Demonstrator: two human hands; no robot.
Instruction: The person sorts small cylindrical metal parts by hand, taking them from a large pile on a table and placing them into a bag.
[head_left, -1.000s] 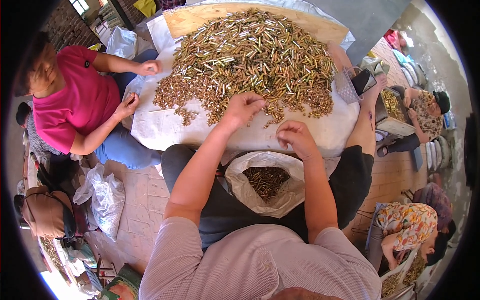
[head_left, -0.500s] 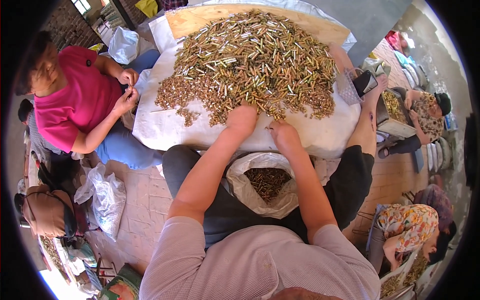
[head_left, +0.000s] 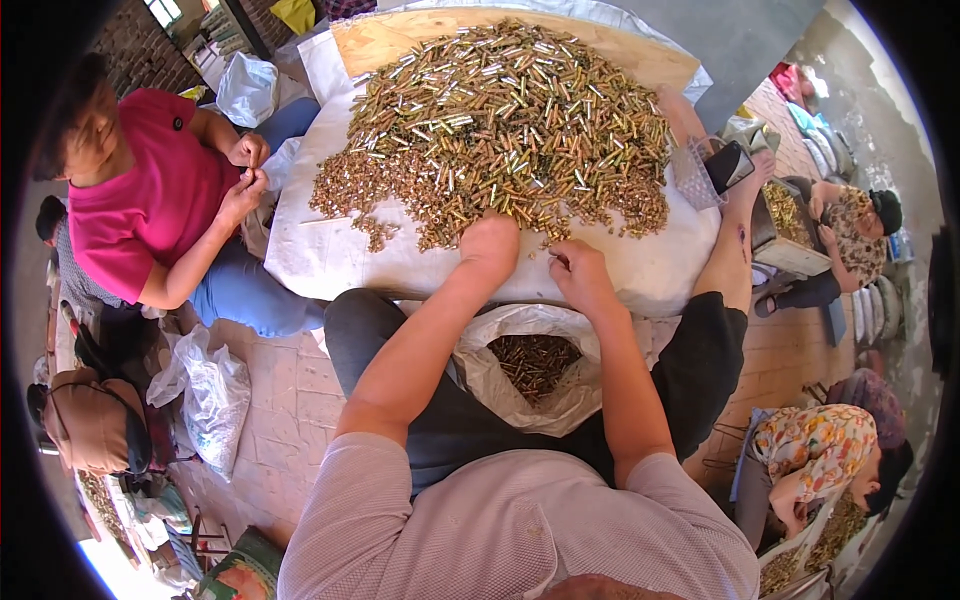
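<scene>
A large heap of small brass-coloured metal cylinders [head_left: 510, 110] covers the white-clothed table [head_left: 330, 262]. Smaller nut-like metal pieces [head_left: 365, 185] lie along its near left edge. My left hand [head_left: 490, 246] is closed at the heap's near edge, its fingertips hidden behind the knuckles and touching or very near the pieces. Just right of it, my right hand [head_left: 580, 272] hovers over the bare cloth with thumb and fingers curled together; whatever they hold is too small to make out. Below both hands, between my legs, an open white sack [head_left: 480, 375] holds dark thin metal pieces [head_left: 535, 366].
A wooden board [head_left: 370, 40] stands behind the heap. On the left sits a person in a pink shirt [head_left: 150, 190], hands together. A phone [head_left: 729, 166] rests by a plastic basket [head_left: 690, 175] at the right. A filled plastic bag [head_left: 215, 410] stands on the brick floor.
My right hand has shifted slightly right and toward me, away from the heap. My left hand has drawn back a little. The person in pink has moved both hands slightly left.
</scene>
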